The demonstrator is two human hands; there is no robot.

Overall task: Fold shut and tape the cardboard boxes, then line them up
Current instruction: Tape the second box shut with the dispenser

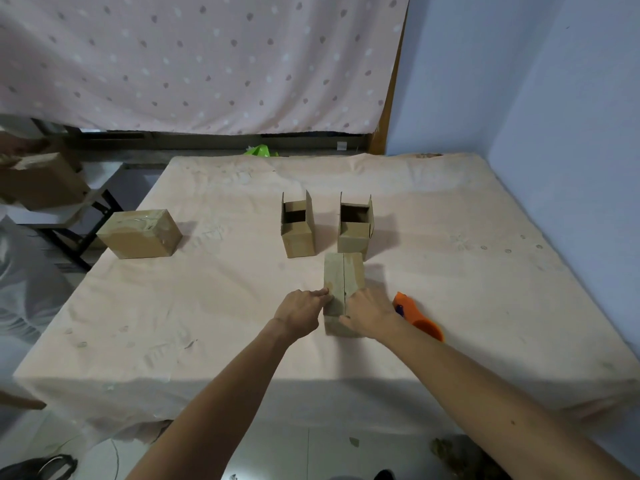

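Clasping side edges of the closed box [344, 276], left hand [300, 308] and right hand [367, 315] curl fingers round it; tape dispenser [417, 317] just rightward

Near box [344, 285] upright, flaps folded shut, seam showing on top; left open box [298, 233] and right open box [355, 233] just behind, flaps raised; taped box [140, 233] well apart leftward; orange tape dispenser [419, 317] just right.

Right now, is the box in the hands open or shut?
Shut. The box has its top flaps flat, meeting at a middle seam. The left hand and right hand hold its sides. Taped: cannot tell.
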